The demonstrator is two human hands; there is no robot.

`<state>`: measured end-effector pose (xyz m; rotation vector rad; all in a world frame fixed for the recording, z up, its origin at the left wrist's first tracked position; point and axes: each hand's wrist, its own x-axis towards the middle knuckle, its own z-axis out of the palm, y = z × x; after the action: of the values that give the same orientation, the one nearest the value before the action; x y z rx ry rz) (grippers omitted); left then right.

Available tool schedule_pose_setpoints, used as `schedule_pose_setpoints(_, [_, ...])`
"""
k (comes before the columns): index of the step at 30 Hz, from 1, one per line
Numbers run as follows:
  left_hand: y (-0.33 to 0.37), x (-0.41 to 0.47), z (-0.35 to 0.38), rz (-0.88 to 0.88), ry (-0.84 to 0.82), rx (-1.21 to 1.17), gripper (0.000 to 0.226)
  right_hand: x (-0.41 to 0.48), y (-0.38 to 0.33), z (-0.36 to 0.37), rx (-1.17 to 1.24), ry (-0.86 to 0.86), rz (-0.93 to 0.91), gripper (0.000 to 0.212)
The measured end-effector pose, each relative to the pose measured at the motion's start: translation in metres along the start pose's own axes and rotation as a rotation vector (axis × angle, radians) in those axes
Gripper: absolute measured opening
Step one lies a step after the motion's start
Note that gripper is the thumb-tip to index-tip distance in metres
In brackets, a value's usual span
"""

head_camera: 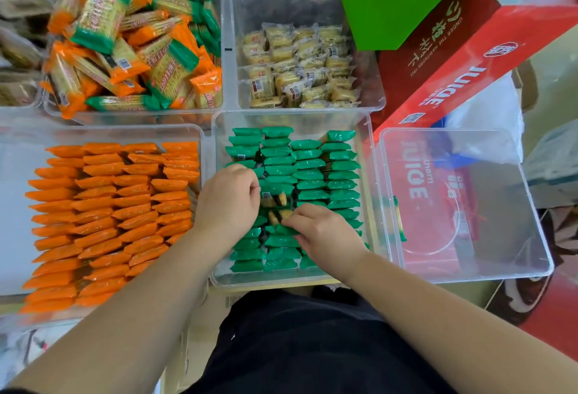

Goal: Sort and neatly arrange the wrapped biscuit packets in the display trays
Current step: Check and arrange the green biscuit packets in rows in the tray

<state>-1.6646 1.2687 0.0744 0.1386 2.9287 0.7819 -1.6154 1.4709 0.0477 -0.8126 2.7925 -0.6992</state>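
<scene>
Mostly sorted: green rows being tidied

With curled fingers, the left hand (230, 199) and right hand (316, 228) pinch green packets (309, 174) at the middle of the green tray (291, 113). Left of it, orange packets (109, 203) lie in rows. Beyond it, leftward, a mixed pile (134, 49) seems yet unsorted.

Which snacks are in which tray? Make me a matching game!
Things:
1. orange packets
2. green packets
3. mixed pile
4. yellow biscuits

Places:
A. far middle tray
B. near left tray
C. far left tray
D. near middle tray

Pairs: 1-B, 2-D, 3-C, 4-A.
</scene>
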Motion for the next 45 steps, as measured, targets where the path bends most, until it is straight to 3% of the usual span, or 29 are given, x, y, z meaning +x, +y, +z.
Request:
schedule_pose_setpoints(8, [-0.006, -0.031, -0.051, -0.213, 0.141, -0.219, 0.006, 0.017, 0.008, 0.022, -0.262, -0.026, 0.024, 0.033])
schedule_pose_setpoints(12, [-0.012, -0.052, -0.060, -0.308, 0.196, -0.292, 0.006, 0.018, 0.006, 0.023, -0.399, -0.037, -0.025, 0.018])
schedule_pose_setpoints(18, [-0.020, -0.083, -0.055, -0.447, 0.197, -0.492, 0.014, 0.012, 0.000, 0.015, -0.471, -0.238, 0.052, 0.053])
schedule_pose_setpoints(21, [-0.020, -0.094, -0.052, -0.518, 0.174, -0.609, 0.012, 0.010, -0.007, 0.006, -0.441, -0.314, 0.099, 0.057])
schedule_pose_setpoints(24, [-0.014, -0.099, -0.053, -0.581, 0.157, -0.770, 0.010, 0.008, -0.019, -0.011, -0.221, -0.220, 0.182, 0.051])
schedule_pose_setpoints(28, [0.000, -0.105, -0.057, -0.605, 0.132, -0.997, 0.007, -0.002, -0.051, -0.050, 0.687, -0.095, 0.554, 0.030])
schedule_pose_setpoints(30, [0.005, -0.109, -0.059, -0.602, 0.075, -1.079, 0.004, -0.009, -0.060, -0.065, 0.904, -0.016, 0.642, 0.020])
schedule_pose_setpoints(34, [0.014, -0.115, -0.063, -0.553, -0.023, -1.124, 0.005, -0.024, -0.066, -0.088, 1.032, 0.099, 0.678, 0.010])
schedule_pose_setpoints(42, [0.024, -0.112, -0.069, -0.527, -0.059, -1.050, 0.019, -0.035, -0.067, -0.102, 0.998, 0.162, 0.631, 0.021])
schedule_pose_setpoints(45, [0.022, -0.109, -0.068, -0.502, -0.070, -1.023, 0.021, -0.036, -0.061, -0.100, 1.137, 0.114, 0.651, 0.016])
